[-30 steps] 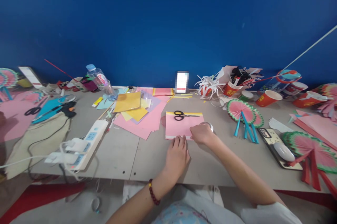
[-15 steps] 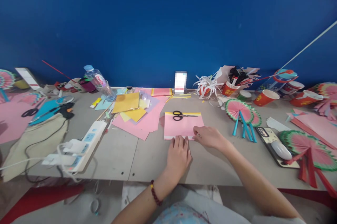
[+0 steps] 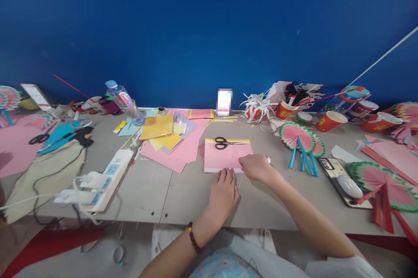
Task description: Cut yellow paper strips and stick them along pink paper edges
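Observation:
A pink sheet of paper (image 3: 225, 156) lies on the desk, with a yellow strip along its far edge and a white strip along its near edge. Scissors with black handles (image 3: 222, 143) rest closed across its far part. My left hand (image 3: 224, 191) lies flat, fingertips on the near edge of the sheet. Curled and closed, my right hand (image 3: 255, 167) presses at the near right corner. A small white bit (image 3: 268, 160) shows beside that hand's wrist; what the fingers hold, if anything, is hidden.
Left of the sheet are stacked coloured papers (image 3: 173, 156), a white power strip (image 3: 112, 177) and a tilted plastic bottle (image 3: 126, 101). To the right lie pink-and-green paper fans (image 3: 298, 138), a phone (image 3: 333, 171) under a white mouse (image 3: 349, 186), and red paper cups (image 3: 329, 122).
My right hand has shifted slightly left along the near edge and its fingers look more curled. My left hand stays on the near edge. The scissors and sheet keep their places.

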Motion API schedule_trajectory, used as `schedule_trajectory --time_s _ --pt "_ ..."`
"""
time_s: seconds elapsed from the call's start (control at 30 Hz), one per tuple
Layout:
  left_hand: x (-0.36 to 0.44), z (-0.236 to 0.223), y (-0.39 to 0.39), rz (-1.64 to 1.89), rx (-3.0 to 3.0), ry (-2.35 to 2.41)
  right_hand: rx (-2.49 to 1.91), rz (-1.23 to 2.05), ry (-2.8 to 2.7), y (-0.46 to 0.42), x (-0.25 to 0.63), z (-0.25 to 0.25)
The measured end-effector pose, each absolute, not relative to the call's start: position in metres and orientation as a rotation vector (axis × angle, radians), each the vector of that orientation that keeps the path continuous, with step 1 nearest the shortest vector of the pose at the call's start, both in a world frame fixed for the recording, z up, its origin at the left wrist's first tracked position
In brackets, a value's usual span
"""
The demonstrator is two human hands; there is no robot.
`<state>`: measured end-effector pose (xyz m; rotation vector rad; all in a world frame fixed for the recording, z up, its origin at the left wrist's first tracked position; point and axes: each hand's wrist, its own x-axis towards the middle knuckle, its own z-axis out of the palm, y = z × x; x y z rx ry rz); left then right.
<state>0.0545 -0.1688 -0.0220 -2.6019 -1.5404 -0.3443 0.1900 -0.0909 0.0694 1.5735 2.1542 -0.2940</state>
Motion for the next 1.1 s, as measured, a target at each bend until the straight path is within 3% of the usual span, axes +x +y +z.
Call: schedule_trajectory --time_s 0.67,1.1 --pt "0.051 -0.025 -0.167 -0.353 -2.642 -1.528 1.536 -0.275 2.053 -0.085 0.178 0.073" --pt "0.067 -0.018 -0.17 -0.36 -2.565 -1.611 1.752 -0.273 1.993 -0.09 0.182 0.058"
